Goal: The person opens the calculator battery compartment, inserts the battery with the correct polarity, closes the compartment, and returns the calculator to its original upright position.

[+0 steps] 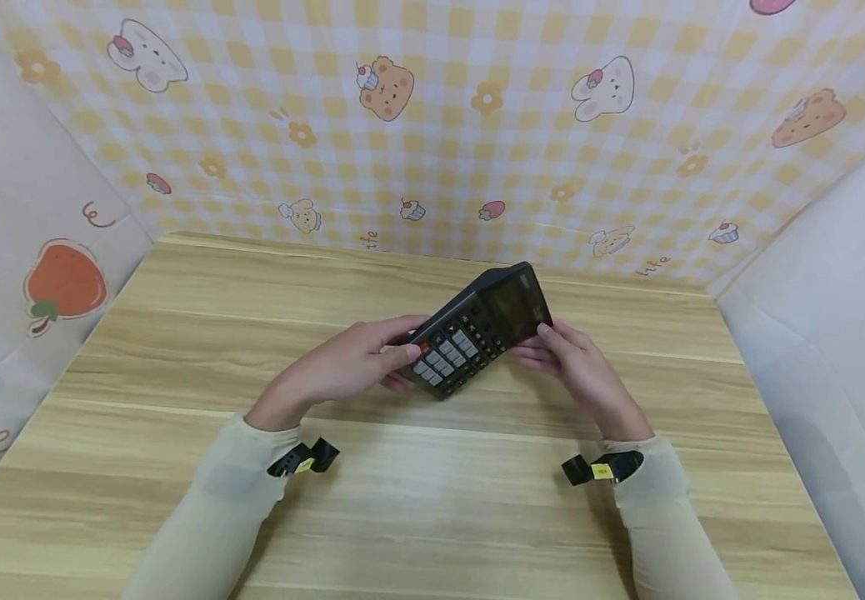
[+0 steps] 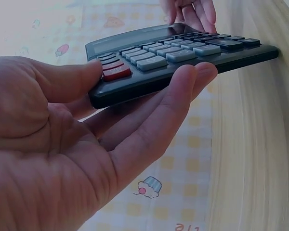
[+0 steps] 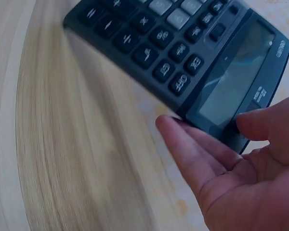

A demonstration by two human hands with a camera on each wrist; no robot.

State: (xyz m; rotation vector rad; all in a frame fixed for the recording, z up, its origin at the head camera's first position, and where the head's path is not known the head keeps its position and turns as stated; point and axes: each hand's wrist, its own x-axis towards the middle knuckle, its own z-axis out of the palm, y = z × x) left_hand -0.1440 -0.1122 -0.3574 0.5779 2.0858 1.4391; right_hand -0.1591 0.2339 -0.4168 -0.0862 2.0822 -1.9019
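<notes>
Both hands hold a black calculator (image 1: 470, 333) tilted above the table, its keys and screen facing up toward the head camera. At its lower-left end the left hand (image 1: 350, 362) pinches it, thumb on top beside the red key (image 2: 116, 72) and fingers underneath. The right hand (image 1: 571, 358) grips the screen end, with its thumb on the front edge next to the display (image 3: 236, 79) and the fingers behind. Grey number keys (image 2: 151, 62) and black function keys (image 3: 144, 55) show between the two hands.
A wood-grain table (image 1: 417, 500) lies beneath the hands. Behind it rises a yellow checked cloth (image 1: 447, 150) with cartoon prints, and pale cloth panels (image 1: 822, 350) stand at both sides. Each wrist wears a small black camera (image 1: 601, 468) on a strap.
</notes>
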